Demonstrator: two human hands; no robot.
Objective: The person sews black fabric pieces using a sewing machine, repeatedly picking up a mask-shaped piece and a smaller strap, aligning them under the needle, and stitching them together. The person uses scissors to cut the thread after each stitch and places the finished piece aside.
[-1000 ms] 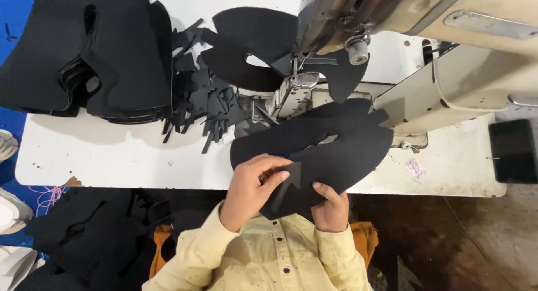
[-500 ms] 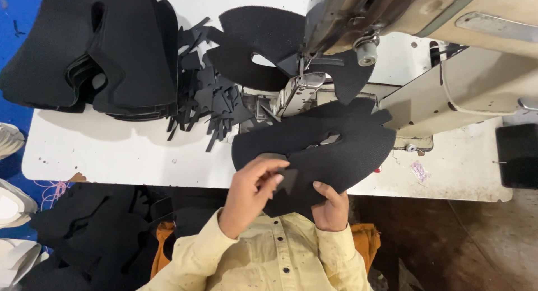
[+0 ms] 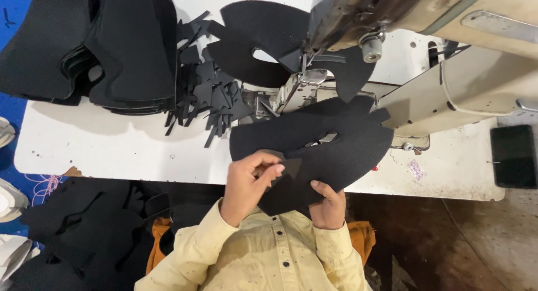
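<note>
2 hands, left hand point(image 3: 249, 184) and right hand point(image 3: 328, 207), gripping black fabric piece point(image 3: 330, 142), sewing machine point(image 3: 426, 56), white table point(image 3: 112, 151)

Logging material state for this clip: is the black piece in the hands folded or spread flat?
Mostly spread: the black piece lies open over the table edge; only its near corner is pinched between left hand and right hand.
</note>
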